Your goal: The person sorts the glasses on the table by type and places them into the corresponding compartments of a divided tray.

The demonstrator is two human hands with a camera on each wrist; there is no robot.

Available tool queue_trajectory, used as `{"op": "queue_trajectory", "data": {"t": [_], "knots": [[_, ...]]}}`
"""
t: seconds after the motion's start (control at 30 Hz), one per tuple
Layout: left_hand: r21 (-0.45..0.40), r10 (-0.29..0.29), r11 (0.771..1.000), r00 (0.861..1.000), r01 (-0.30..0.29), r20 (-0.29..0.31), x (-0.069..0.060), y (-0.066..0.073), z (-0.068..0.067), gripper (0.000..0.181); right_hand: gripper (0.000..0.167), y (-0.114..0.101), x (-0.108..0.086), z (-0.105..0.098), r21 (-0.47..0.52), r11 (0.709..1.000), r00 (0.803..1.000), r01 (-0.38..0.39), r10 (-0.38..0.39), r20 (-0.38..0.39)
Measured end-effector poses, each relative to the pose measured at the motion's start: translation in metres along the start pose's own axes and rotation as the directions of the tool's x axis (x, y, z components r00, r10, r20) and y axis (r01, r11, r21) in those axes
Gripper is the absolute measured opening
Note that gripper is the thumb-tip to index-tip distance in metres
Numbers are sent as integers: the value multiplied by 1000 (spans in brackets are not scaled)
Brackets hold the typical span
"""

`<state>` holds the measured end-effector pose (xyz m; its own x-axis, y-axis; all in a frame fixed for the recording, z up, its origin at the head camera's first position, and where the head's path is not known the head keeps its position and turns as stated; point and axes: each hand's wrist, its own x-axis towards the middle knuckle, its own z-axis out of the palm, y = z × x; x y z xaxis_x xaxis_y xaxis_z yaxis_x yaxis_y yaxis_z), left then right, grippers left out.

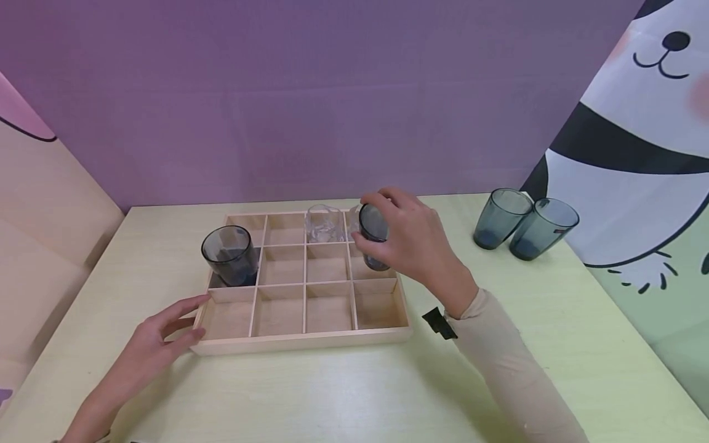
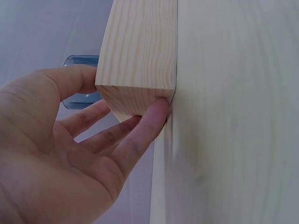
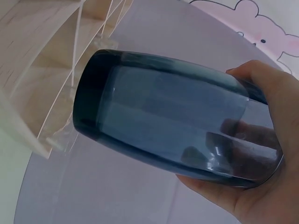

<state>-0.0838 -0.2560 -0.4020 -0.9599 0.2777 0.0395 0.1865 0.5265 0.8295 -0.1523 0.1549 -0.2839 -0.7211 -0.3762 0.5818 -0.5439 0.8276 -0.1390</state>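
My right hand (image 1: 412,237) grips a blue-grey drinking glass (image 3: 173,116) near its rim, above the right end of the middle row of a wooden compartment tray (image 1: 304,341). The glass base points down toward the tray; whether it touches the compartment floor I cannot tell. At the tray's front left corner, my left hand (image 1: 157,341) holds the wall, thumb and fingertips on the wood (image 2: 138,46). Another blue-grey glass (image 1: 229,255) stands in the left compartment of the middle row. A clear glass (image 1: 325,224) sits in the back row; further clear glass beside it is partly hidden by my right hand.
Two more blue-grey glasses (image 1: 501,218) (image 1: 543,227) stand close together on the table (image 1: 332,394), to the right of the tray. Behind the table rises a purple backdrop (image 1: 277,111), with a panda-printed panel (image 1: 637,147) on the right.
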Motion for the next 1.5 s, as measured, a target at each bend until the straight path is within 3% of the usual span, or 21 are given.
{"op": "queue_trajectory", "data": {"t": [0.5,0.87,1.17,1.5], "knots": [[10,-17,1000,1000,17,5,2,0,2,54,41,-29,5,5,60,992,993,112,-109,-53],[17,-2,1000,1000,2,5,5,2,3,54,42,-53,11,8,61,984,986,166,-165,-29],[26,-21,999,1000,21,-3,4,0,4,54,44,-76,16,18,35,967,968,251,-251,-12],[13,-16,1000,1000,16,-4,2,-1,6,54,46,-107,23,30,49,958,958,281,-283,38]]}}
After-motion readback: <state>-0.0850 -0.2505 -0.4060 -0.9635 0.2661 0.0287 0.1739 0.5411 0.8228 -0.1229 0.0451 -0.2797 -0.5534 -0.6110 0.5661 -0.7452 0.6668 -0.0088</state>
